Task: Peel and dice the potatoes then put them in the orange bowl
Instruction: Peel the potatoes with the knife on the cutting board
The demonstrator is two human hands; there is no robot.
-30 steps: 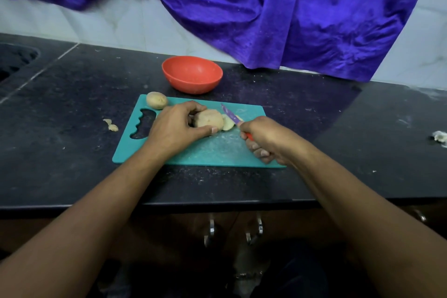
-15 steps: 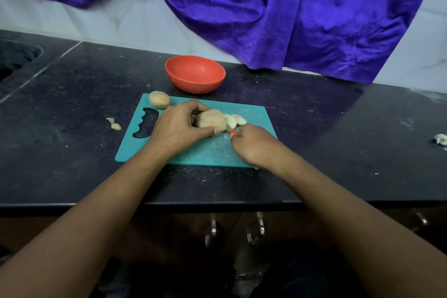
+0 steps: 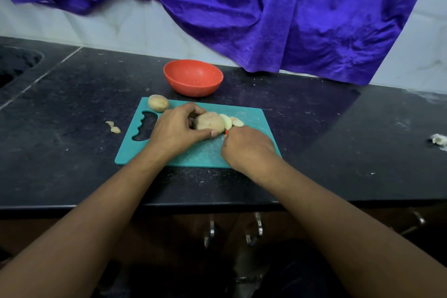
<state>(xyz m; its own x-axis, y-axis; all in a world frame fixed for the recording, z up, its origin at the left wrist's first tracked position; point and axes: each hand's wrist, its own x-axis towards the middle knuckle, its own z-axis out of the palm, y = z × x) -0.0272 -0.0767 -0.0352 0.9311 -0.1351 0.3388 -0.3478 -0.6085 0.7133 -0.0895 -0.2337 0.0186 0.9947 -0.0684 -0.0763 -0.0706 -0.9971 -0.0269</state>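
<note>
Two slices (image 3: 231,121) off so far — your left hand (image 3: 176,132) grips potato (image 3: 209,123) on board (image 3: 251,116), right hand (image 3: 246,147) curled on red knife handle (image 3: 226,131), blade hidden. Second potato (image 3: 158,103) whole, orange bowl (image 3: 193,77) empty — dicing barely begun.

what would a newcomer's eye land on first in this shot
The big purple cloth draped over the white wall at the back dominates, with the orange bowl bright on the black counter below it. In the middle, on the teal cutting board, the left hand holds a potato while the right hand grips a knife of which only a red bit shows, two pale slices lying right of the potato.
</note>
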